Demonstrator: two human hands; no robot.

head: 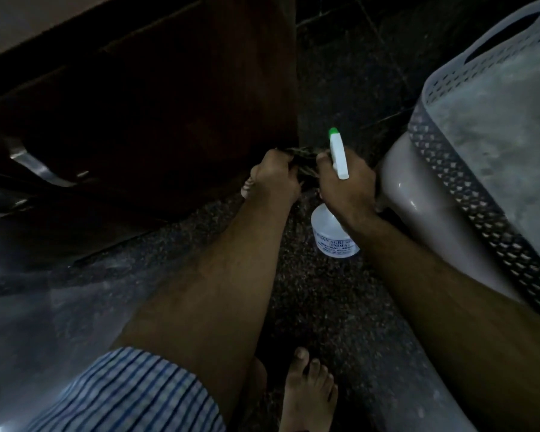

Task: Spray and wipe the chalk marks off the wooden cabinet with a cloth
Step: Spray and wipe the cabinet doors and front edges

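Nearest the lens, a blue-striped sleeve and a bare foot on the speckled dark floor. To the left stands the dark wooden cabinet; lighting is too poor to make out any chalk marks. At its lower corner the left hand is clenched on a dark crumpled cloth. Just beside it, the right hand grasps the neck of a clear plastic spray bottle with white trigger and green nozzle. A grey perforated plastic basket crowds the right. Risk, in my judgement: the nozzle points away from the cabinet, so spray may land on the floor, and dimness could leave marks missed.
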